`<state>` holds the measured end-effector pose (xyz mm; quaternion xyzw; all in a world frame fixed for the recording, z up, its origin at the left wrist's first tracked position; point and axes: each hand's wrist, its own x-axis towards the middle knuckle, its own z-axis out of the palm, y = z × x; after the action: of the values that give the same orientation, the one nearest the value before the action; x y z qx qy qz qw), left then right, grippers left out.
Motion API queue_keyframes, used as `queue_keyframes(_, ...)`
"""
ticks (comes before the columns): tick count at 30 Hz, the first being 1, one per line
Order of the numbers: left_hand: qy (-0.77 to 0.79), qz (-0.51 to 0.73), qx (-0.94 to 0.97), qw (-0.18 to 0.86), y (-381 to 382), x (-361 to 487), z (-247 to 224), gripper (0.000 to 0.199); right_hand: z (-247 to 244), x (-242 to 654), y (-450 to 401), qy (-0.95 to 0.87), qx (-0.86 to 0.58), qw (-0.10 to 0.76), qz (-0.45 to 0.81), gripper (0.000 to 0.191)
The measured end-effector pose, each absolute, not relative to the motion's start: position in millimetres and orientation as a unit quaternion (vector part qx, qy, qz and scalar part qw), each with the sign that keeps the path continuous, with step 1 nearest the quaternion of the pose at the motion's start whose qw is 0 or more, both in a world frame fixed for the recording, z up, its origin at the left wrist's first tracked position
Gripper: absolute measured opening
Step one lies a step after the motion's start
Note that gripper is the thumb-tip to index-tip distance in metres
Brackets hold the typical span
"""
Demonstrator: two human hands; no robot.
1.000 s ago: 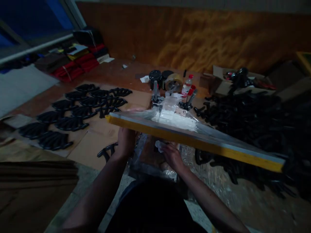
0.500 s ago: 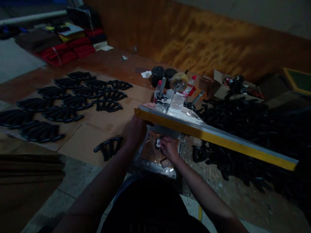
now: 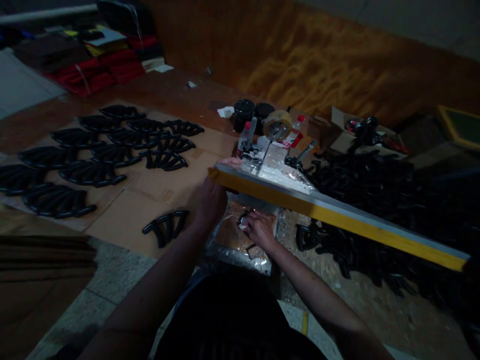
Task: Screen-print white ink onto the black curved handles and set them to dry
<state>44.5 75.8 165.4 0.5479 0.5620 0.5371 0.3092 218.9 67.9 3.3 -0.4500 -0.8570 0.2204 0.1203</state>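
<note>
My left hand (image 3: 214, 194) is closed round the near left end of a long frame (image 3: 330, 212) with a yellow side and a silver-grey edge, which is tilted up over the work plate. The fingers on its far side are partly hidden. Beneath the frame, my right hand (image 3: 259, 228) is closed at a small white and black piece (image 3: 243, 223); its exact kind is too dark to tell. This piece is at the surface of a brown, film-covered plate (image 3: 228, 239). A small dark rectangular outline (image 3: 255, 251) shows just below my right hand.
Fans of curved black tube-like pieces (image 3: 93, 172) lie on cardboard (image 3: 131, 205) at left, with a smaller group (image 3: 165, 227) nearer me. A heap of black pieces (image 3: 360, 190) fills the right. Behind are black jars (image 3: 244, 112), red-capped bottles (image 3: 300, 125) and a tape roll (image 3: 277, 125).
My right hand has shifted very slightly to the left with the white and black piece. The view has turned a little; my left hand stays on the frame.
</note>
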Motion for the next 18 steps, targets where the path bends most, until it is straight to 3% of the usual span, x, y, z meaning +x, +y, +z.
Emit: queue_keyframes(18, 0.555, 0.563, 0.511, 0.338, 74, 43, 153, 0.032, 3, 214, 70, -0.849, -0.467, 0.113, 0.220, 0.010)
